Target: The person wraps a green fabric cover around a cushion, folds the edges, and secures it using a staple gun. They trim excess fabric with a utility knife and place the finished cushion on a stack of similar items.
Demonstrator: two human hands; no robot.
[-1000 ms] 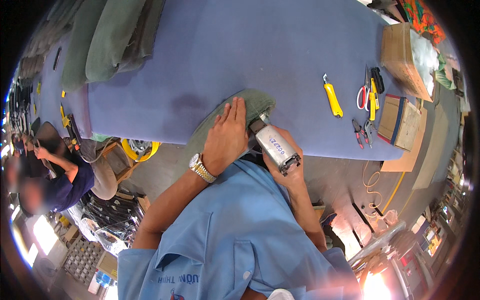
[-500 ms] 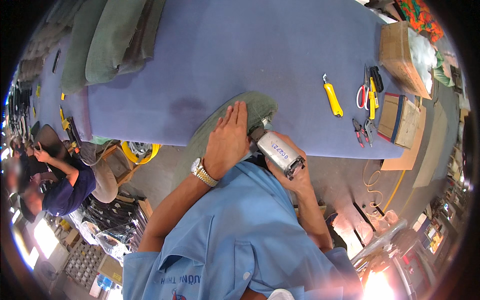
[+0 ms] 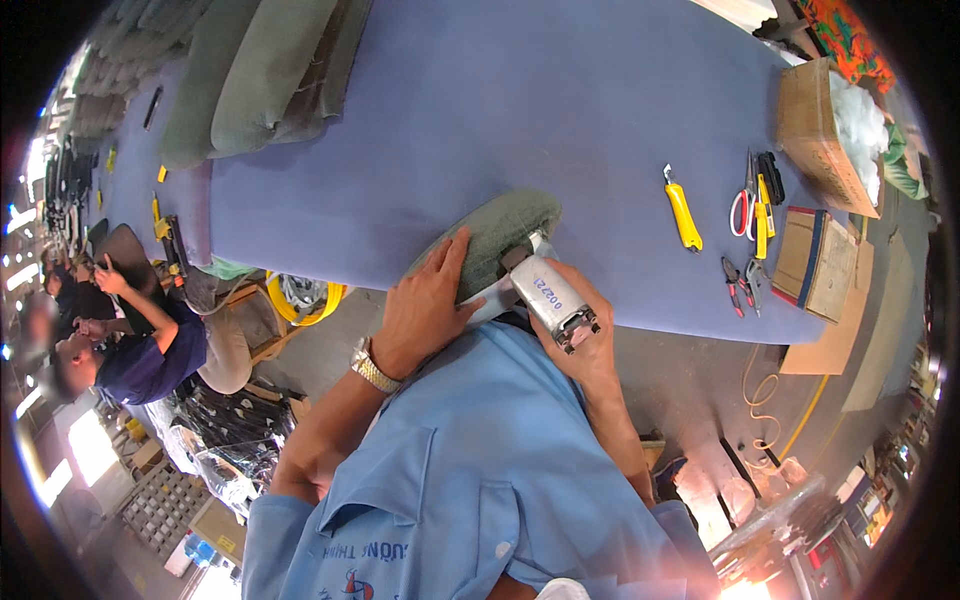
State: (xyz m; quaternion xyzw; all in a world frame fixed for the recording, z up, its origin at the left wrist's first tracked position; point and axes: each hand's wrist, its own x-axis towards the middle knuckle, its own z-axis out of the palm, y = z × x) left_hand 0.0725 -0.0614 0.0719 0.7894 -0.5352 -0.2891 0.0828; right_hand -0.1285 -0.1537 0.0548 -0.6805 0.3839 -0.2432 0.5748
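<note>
Blue table (image 3: 450,120): left hand (image 3: 425,312) drawn back, more cloth bare

The left hand has slid down the green pad (image 3: 512,225), its fingers spread and resting on the cloth, so more of the rounded end lies uncovered for the work there. The right hand (image 3: 590,335) stays wrapped around a silver tool (image 3: 548,288), nose at the pad. The pad sits at the near edge, by the blue shirt (image 3: 450,430). Farther right lie a yellow cutter (image 3: 684,215) and scissors (image 3: 750,184).
</note>
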